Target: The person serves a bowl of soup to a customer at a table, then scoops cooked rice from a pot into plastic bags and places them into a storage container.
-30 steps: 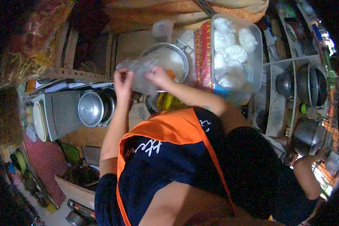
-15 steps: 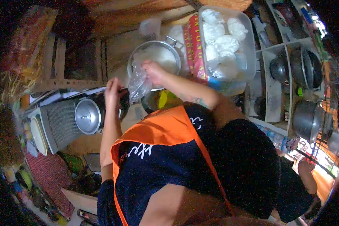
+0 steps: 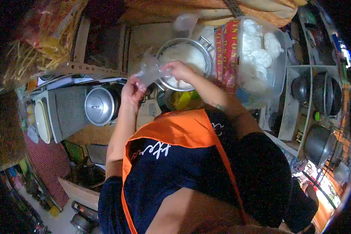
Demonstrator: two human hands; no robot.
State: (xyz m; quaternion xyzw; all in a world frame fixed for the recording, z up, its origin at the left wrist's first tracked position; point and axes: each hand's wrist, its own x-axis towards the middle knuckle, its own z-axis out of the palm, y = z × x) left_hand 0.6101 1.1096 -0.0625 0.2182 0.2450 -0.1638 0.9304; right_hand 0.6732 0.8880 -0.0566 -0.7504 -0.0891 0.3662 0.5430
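A clear plastic bag stretches between my two hands, beside the left rim of a metal pot. My left hand grips its lower left side with curled fingers. With bent fingers, my right hand pinches its right side, over the pot's near left part. The pot has loop handles and holds a white substance that I cannot name exactly. Whether the bag contains anything is unclear.
Right of the pot are a red printed sack and a translucent plastic tub with several white-filled bags. A lidded pot stands at left. Shelves with pans line the right side. Another person's dark sleeve shows at lower right.
My left hand has come to the bag and taken hold of it. The bag, hanging from my right hand before, is now raised and spread between both hands. The view has shifted.
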